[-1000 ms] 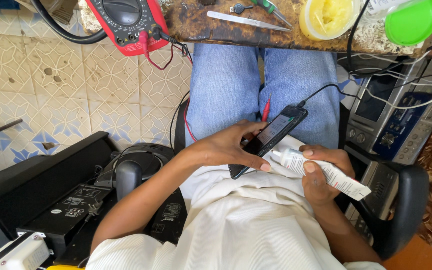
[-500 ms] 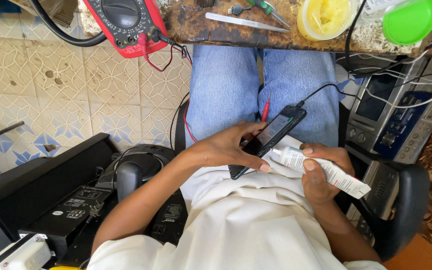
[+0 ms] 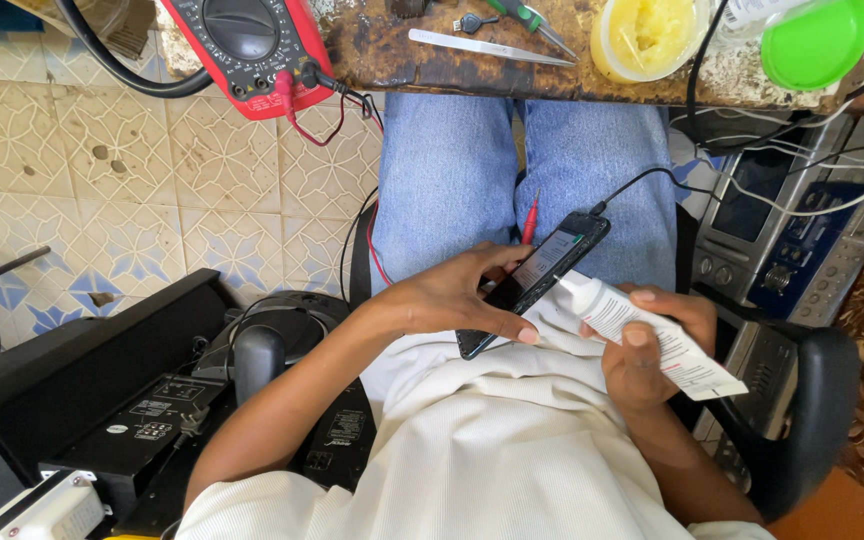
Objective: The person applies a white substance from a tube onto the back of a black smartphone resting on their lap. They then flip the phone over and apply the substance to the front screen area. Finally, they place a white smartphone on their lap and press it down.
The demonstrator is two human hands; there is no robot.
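My left hand (image 3: pixel 452 300) grips a black smartphone (image 3: pixel 552 262) over my lap, fingers wrapped around its lower half and screen facing up. A black cable (image 3: pixel 642 180) is plugged into the phone's top end. My right hand (image 3: pixel 652 355) holds a white tube (image 3: pixel 600 306) with red print, thumb pressed on its middle. The tube's nozzle end touches the phone's right edge. A red probe tip (image 3: pixel 530 225) pokes up between my jeans-clad legs just behind the phone.
A stained workbench (image 3: pixel 402 60) ahead carries a red multimeter (image 3: pixel 252 45), tweezers (image 3: pixel 487 45), a yellow tub (image 3: pixel 647 35) and a green lid (image 3: pixel 817 40). Grey electronic units (image 3: pixel 772 230) stand at the right, black equipment (image 3: pixel 102 400) on the tiled floor at the left.
Both hands keep the same hold on the phone and the tube. Only the view has shifted slightly.
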